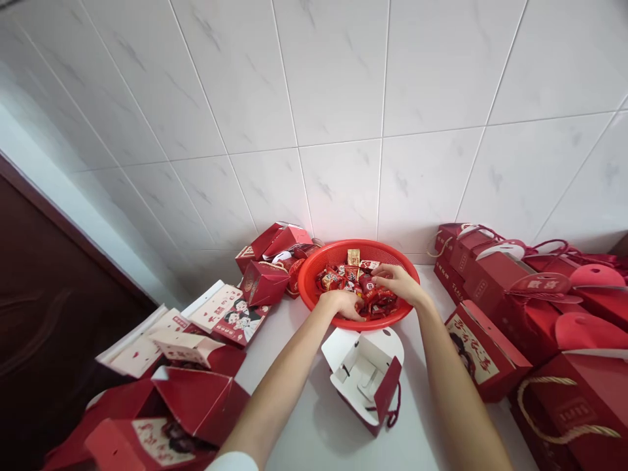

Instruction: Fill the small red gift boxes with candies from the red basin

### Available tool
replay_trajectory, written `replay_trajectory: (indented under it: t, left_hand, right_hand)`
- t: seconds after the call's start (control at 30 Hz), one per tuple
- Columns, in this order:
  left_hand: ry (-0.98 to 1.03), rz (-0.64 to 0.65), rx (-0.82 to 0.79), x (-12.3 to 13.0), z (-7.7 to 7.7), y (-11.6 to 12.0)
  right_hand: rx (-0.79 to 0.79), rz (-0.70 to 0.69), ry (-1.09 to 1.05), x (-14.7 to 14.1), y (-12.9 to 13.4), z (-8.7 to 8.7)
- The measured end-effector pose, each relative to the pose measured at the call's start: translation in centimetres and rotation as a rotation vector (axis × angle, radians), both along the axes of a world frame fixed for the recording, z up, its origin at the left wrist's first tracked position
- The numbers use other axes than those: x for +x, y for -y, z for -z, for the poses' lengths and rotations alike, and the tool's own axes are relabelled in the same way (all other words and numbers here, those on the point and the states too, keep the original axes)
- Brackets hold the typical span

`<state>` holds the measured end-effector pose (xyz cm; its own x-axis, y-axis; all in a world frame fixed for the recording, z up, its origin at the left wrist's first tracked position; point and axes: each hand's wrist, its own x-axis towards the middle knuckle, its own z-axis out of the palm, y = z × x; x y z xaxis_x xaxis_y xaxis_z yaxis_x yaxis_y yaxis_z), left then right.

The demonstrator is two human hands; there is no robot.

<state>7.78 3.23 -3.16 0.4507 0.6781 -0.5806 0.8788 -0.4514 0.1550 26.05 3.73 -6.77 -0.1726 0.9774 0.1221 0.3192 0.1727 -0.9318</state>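
A round red plastic basket (309, 278) holds a heap of small wrapped candies (350, 275), mostly red with a gold one at the back. My left hand (345, 303) reaches into its near side, fingers apart among the wrappers, their tips partly hidden. From the right, my right hand (398, 282) hovers over or touches the candies with its fingers spread and slightly curved. I cannot make out a candy gripped in either hand. Just in front of the basket stands an open gift box (366, 379), white inside and dark red outside, with a dark red cord at its right.
Flattened and half-folded red boxes (196, 399) pile up on the left of the white table (333, 432). Folded red boxes (277, 261) sit behind them. Rows of closed red gift boxes (510, 294) with cord handles line the right. A tiled wall (338, 190) rises behind.
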Motion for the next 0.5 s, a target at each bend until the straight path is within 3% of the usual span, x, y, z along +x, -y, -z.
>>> replay_trajectory:
  t: [0.23, 0.5]
  left_hand:
    - [-0.098, 0.017, 0.091, 2.2, -0.2, 1.4]
    - [-0.053, 0.115, 0.021, 1.9, 0.1, 1.0]
  right_hand:
    - [-0.002, -0.021, 0.029, 0.0, 0.3, -0.1]
    - [-0.061, -0.036, -0.002, -0.2, 0.3, -0.4]
